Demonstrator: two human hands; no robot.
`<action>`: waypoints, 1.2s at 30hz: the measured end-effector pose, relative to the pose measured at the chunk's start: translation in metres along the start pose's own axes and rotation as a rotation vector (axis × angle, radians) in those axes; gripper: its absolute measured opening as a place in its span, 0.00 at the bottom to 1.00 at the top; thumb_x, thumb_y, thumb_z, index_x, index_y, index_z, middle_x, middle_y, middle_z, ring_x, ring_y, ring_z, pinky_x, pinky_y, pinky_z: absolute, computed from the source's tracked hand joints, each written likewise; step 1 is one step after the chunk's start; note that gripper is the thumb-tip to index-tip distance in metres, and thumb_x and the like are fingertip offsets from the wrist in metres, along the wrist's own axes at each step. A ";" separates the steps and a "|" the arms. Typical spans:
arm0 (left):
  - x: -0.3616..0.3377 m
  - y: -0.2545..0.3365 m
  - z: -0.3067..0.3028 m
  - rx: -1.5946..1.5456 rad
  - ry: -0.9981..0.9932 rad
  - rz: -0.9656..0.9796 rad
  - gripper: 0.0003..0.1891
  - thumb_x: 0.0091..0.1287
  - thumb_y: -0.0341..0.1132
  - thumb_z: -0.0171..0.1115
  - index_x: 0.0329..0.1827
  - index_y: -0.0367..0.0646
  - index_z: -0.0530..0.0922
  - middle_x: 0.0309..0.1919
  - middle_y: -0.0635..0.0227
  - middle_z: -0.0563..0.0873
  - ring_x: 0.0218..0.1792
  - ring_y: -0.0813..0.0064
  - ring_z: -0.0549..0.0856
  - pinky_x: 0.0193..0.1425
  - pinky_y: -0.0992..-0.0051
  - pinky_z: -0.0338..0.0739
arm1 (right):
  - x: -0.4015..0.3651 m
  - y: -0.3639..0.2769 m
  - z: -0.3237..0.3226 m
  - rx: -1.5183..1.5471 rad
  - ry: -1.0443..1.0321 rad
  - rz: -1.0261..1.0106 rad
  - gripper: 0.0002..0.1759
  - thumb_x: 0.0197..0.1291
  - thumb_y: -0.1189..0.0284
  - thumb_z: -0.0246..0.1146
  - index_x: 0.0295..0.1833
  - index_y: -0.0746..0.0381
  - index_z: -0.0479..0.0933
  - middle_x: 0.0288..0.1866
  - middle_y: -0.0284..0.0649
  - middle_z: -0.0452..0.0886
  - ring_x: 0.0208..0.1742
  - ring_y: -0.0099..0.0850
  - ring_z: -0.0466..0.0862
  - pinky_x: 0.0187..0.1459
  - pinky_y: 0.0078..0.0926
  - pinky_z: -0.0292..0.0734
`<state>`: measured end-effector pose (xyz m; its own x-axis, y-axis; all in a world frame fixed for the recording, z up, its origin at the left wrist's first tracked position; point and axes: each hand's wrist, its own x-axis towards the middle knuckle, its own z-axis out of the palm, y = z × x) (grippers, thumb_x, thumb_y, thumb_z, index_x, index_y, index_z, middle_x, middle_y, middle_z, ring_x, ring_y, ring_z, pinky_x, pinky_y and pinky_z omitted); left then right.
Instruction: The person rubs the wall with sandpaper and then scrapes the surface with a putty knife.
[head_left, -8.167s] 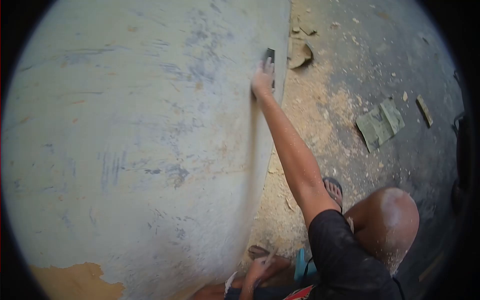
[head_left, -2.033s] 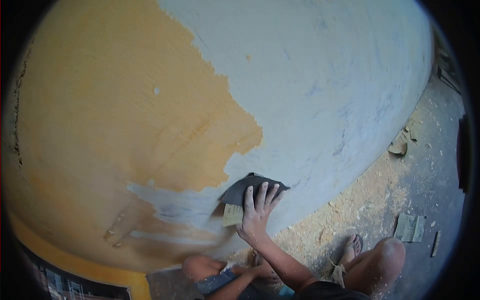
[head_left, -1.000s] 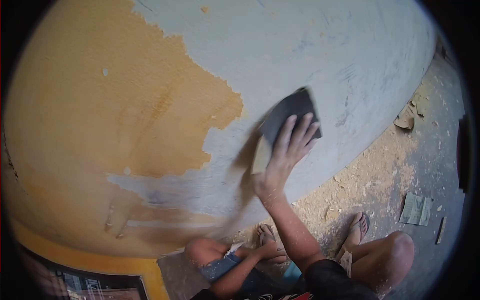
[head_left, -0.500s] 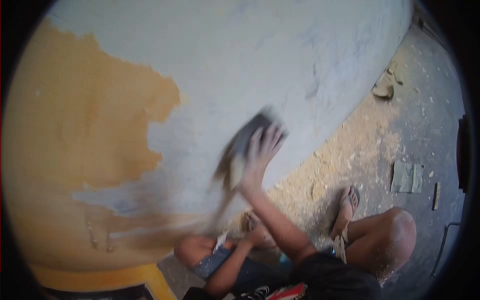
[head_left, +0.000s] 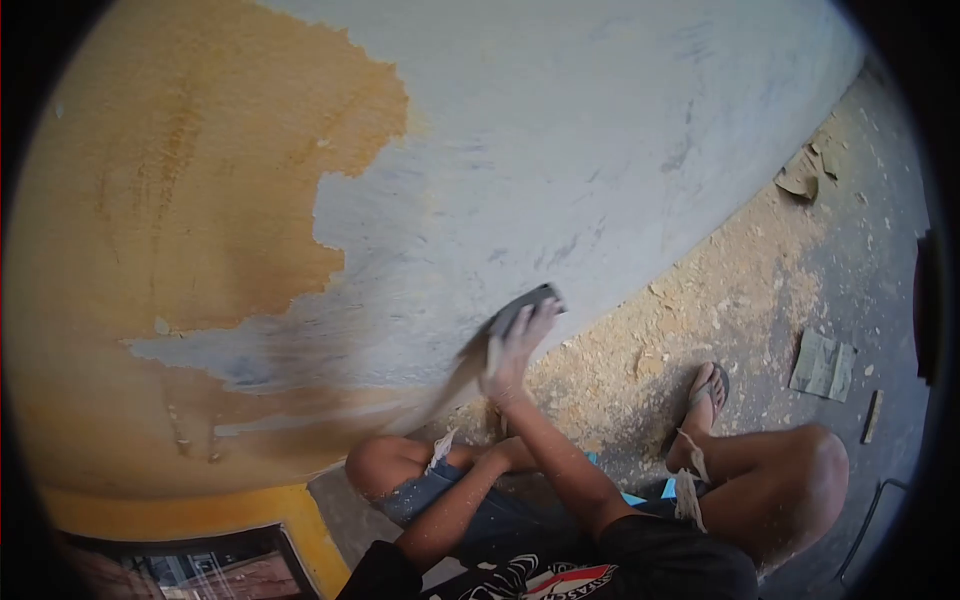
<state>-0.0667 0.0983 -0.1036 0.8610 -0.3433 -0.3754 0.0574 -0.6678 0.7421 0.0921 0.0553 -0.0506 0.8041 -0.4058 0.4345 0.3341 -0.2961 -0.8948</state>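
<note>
My right hand [head_left: 515, 355] is closed around a dark grey sanding block [head_left: 528, 308], fingers spread over its outer side. The block lies against the pale, stripped part of the wall [head_left: 520, 180], low down near the floor line. To the left, flaking orange-yellow paint [head_left: 230, 170] with a ragged edge covers the wall. My left hand [head_left: 515, 456] is low by my bent left leg, mostly behind my right forearm; its fingers are hidden.
Crumbled paint flakes and dust [head_left: 640, 340] lie along the wall's foot. Larger paint pieces [head_left: 800, 175], a folded sheet of paper [head_left: 823, 364], a short stick [head_left: 873, 416] and a bent dark rod [head_left: 870, 520] are on the grey floor. A yellow frame [head_left: 315, 530] borders the lower left.
My right hand has moved down the wall with the sanding block, toward the floor. The view has shifted a little, and the orange-yellow patch appears higher. My left hand stays low by my leg.
</note>
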 end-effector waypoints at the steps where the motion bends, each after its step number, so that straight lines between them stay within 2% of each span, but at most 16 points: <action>1: 0.014 0.020 -0.018 0.215 -0.381 -0.241 0.25 0.69 0.50 0.57 0.59 0.38 0.79 0.52 0.50 0.85 0.51 0.61 0.85 0.58 0.67 0.76 | 0.025 0.009 0.002 0.014 -0.010 0.003 0.41 0.68 0.66 0.51 0.81 0.65 0.43 0.83 0.61 0.36 0.81 0.65 0.38 0.76 0.64 0.30; 2: 0.020 0.030 -0.028 0.403 -0.784 -0.494 0.29 0.69 0.47 0.58 0.66 0.34 0.74 0.59 0.52 0.82 0.56 0.67 0.83 0.60 0.71 0.75 | 0.065 0.021 -0.005 0.212 0.093 0.297 0.41 0.70 0.59 0.47 0.82 0.62 0.39 0.83 0.58 0.33 0.82 0.61 0.36 0.77 0.63 0.30; 4: 0.012 0.004 -0.009 0.382 -0.884 -0.651 0.31 0.71 0.45 0.57 0.70 0.30 0.66 0.65 0.59 0.77 0.62 0.76 0.77 0.64 0.77 0.70 | 0.060 0.026 -0.010 0.374 0.199 0.620 0.42 0.73 0.52 0.44 0.82 0.59 0.36 0.84 0.55 0.31 0.83 0.57 0.33 0.77 0.63 0.29; 6: -0.006 -0.055 0.020 -0.153 -0.435 -0.210 0.28 0.68 0.52 0.60 0.62 0.39 0.78 0.57 0.50 0.83 0.60 0.58 0.81 0.63 0.62 0.73 | 0.026 0.008 0.009 0.102 0.096 -0.016 0.46 0.60 0.60 0.60 0.81 0.56 0.49 0.84 0.56 0.37 0.81 0.68 0.36 0.73 0.73 0.28; 7: -0.016 -0.051 0.027 -0.311 -0.207 -0.333 0.32 0.67 0.53 0.61 0.67 0.40 0.74 0.62 0.50 0.80 0.65 0.56 0.77 0.67 0.63 0.69 | -0.009 -0.014 0.008 0.088 -0.085 -0.185 0.46 0.62 0.59 0.59 0.82 0.54 0.47 0.84 0.55 0.35 0.81 0.66 0.33 0.71 0.78 0.26; 10: -0.010 -0.038 0.011 0.067 -0.345 -0.251 0.30 0.73 0.46 0.58 0.71 0.34 0.68 0.67 0.50 0.75 0.70 0.60 0.71 0.75 0.66 0.59 | 0.027 -0.028 0.000 -0.004 -0.023 -0.267 0.44 0.70 0.48 0.47 0.83 0.54 0.39 0.84 0.54 0.30 0.81 0.66 0.31 0.73 0.72 0.26; 14: 0.008 0.055 -0.036 -0.136 -0.521 -0.459 0.30 0.70 0.46 0.60 0.68 0.34 0.72 0.70 0.47 0.72 0.72 0.59 0.69 0.75 0.63 0.59 | 0.010 -0.019 0.001 -0.017 -0.158 -0.260 0.46 0.64 0.55 0.57 0.82 0.54 0.45 0.82 0.62 0.33 0.80 0.68 0.34 0.71 0.76 0.27; 16: -0.005 0.037 -0.019 0.130 -0.347 -0.308 0.30 0.68 0.47 0.62 0.67 0.35 0.73 0.69 0.48 0.74 0.71 0.59 0.70 0.75 0.63 0.59 | -0.060 0.020 0.008 -0.051 -0.360 -0.359 0.28 0.58 0.53 0.59 0.58 0.60 0.78 0.82 0.60 0.44 0.79 0.73 0.38 0.69 0.82 0.29; 18: -0.012 0.000 0.001 0.576 -0.025 -0.075 0.32 0.65 0.50 0.65 0.66 0.38 0.75 0.67 0.50 0.76 0.71 0.58 0.72 0.74 0.63 0.60 | 0.000 -0.018 0.017 0.036 -0.129 -0.345 0.26 0.57 0.57 0.60 0.59 0.57 0.78 0.82 0.57 0.45 0.79 0.71 0.39 0.68 0.83 0.29; 22: -0.007 0.030 -0.025 -0.294 -0.539 -0.464 0.33 0.64 0.48 0.67 0.69 0.41 0.73 0.67 0.49 0.75 0.71 0.56 0.71 0.73 0.63 0.63 | -0.006 -0.035 -0.005 -0.027 -0.187 -0.332 0.43 0.60 0.49 0.60 0.77 0.57 0.59 0.82 0.61 0.37 0.80 0.68 0.35 0.70 0.80 0.27; 26: 0.020 0.043 -0.052 0.054 -0.291 -0.238 0.30 0.65 0.48 0.64 0.67 0.41 0.75 0.65 0.49 0.78 0.69 0.56 0.73 0.72 0.63 0.65 | -0.001 -0.027 0.002 -0.165 -0.264 -0.556 0.47 0.56 0.45 0.61 0.77 0.58 0.61 0.81 0.65 0.42 0.79 0.71 0.36 0.70 0.78 0.27; 28: -0.012 0.044 -0.022 0.138 -0.121 -0.215 0.28 0.66 0.47 0.63 0.65 0.41 0.77 0.63 0.49 0.80 0.68 0.56 0.75 0.70 0.63 0.67 | 0.069 -0.083 -0.014 0.131 -0.101 -0.178 0.29 0.57 0.59 0.59 0.65 0.53 0.76 0.76 0.57 0.60 0.79 0.68 0.45 0.69 0.81 0.26; 29: -0.009 0.015 -0.010 -0.050 -0.348 -0.240 0.24 0.67 0.45 0.65 0.59 0.36 0.81 0.63 0.51 0.80 0.66 0.59 0.76 0.71 0.62 0.66 | 0.067 -0.060 0.019 -0.021 0.097 -0.276 0.27 0.59 0.60 0.58 0.65 0.53 0.76 0.77 0.57 0.58 0.79 0.69 0.43 0.68 0.82 0.26; 30: -0.026 0.016 -0.001 -0.052 -0.329 -0.263 0.24 0.67 0.45 0.65 0.59 0.36 0.81 0.63 0.51 0.80 0.66 0.59 0.76 0.71 0.62 0.66 | 0.063 -0.067 0.002 0.037 0.018 -0.342 0.43 0.57 0.47 0.61 0.75 0.57 0.63 0.82 0.63 0.42 0.79 0.73 0.37 0.70 0.79 0.28; 32: -0.039 0.016 0.009 0.147 -0.169 -0.142 0.22 0.67 0.45 0.64 0.57 0.37 0.82 0.61 0.51 0.81 0.64 0.58 0.78 0.69 0.61 0.68 | -0.013 -0.021 0.006 -0.203 -0.309 -0.564 0.39 0.56 0.52 0.63 0.71 0.58 0.68 0.81 0.63 0.45 0.79 0.72 0.37 0.69 0.81 0.28; 36: -0.017 -0.018 0.010 0.432 0.071 0.037 0.20 0.67 0.44 0.64 0.53 0.38 0.83 0.58 0.51 0.83 0.61 0.57 0.80 0.66 0.60 0.71 | 0.042 -0.083 -0.013 0.013 -0.212 -0.386 0.35 0.59 0.55 0.60 0.71 0.58 0.68 0.82 0.62 0.44 0.80 0.70 0.36 0.70 0.80 0.27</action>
<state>-0.0872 0.1093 -0.1165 0.8920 -0.3361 -0.3024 -0.1781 -0.8760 0.4483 0.0914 0.0518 0.0435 0.7015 -0.0803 0.7081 0.6354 -0.3795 -0.6725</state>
